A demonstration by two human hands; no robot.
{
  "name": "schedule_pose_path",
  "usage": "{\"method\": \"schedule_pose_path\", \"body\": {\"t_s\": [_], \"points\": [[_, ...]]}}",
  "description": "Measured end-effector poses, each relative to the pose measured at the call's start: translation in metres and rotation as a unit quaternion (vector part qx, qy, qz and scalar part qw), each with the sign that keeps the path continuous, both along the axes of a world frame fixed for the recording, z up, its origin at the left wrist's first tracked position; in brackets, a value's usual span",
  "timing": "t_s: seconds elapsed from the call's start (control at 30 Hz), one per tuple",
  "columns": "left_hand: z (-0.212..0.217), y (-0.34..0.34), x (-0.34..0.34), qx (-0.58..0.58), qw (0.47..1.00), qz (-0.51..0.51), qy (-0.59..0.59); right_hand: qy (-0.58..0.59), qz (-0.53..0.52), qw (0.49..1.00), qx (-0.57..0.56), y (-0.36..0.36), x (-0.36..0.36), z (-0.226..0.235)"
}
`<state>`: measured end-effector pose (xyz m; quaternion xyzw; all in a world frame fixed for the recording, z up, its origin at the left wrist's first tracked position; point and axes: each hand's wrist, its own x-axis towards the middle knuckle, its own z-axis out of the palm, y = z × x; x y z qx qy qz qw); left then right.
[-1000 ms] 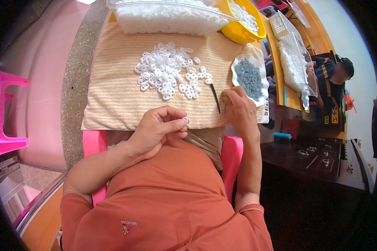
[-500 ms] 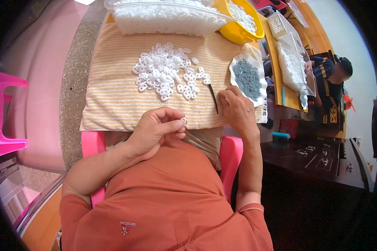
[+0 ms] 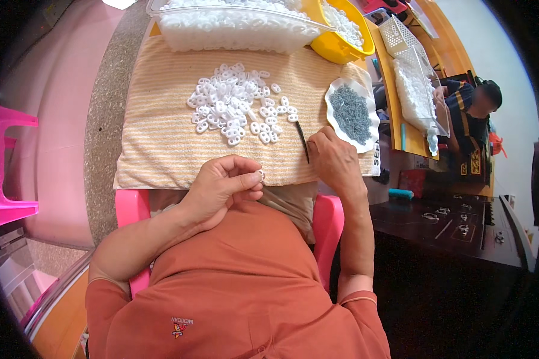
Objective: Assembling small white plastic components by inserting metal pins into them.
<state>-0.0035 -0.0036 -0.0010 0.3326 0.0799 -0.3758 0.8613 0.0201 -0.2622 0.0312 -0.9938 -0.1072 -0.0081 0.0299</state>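
Near the cloth's front edge, my left hand [image 3: 224,181] is closed, pinching a small white plastic piece [image 3: 261,174] between thumb and forefinger. To the right, my right hand [image 3: 336,158] is curled, fingertips together, right beside a thin black stick [image 3: 301,136] lying on the cloth. What those fingers hold, if anything, is hidden. A loose pile of white oval two-holed pieces [image 3: 221,102] lies beyond my left hand, with several strays [image 3: 269,127] to its right near the stick. Behind my right hand stands a white wavy-rimmed dish [image 3: 331,113] of small grey-blue pieces [image 3: 350,113].
A striped towel [image 3: 156,119] covers the work surface. At its back stand a clear bin [image 3: 233,37] and a yellow basin [image 3: 335,52], both filled with white pieces. A co-worker [image 3: 470,113] sits at the right by another white-filled bin [image 3: 414,90]. A pink stool [image 3: 9,167] stands left.
My right hand's fingertips have shifted slightly left, closer to the black stick. My left hand keeps its pinch on the white piece. The whole view has moved a little.
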Motion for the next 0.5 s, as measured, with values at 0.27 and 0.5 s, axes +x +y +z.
{"method": "schedule_pose_path", "body": {"t_s": [0.27, 0.5], "points": [[0.000, 0.000, 0.000, 0.002, 1.000, 0.000, -0.003, 0.020, 0.072, 0.997, -0.010, 0.003, 0.017, 0.012], [0.001, 0.001, 0.000, 0.005, 1.000, 0.001, -0.002, 0.047, 0.071, 0.996, -0.037, 0.008, 0.022, 0.013]]}}
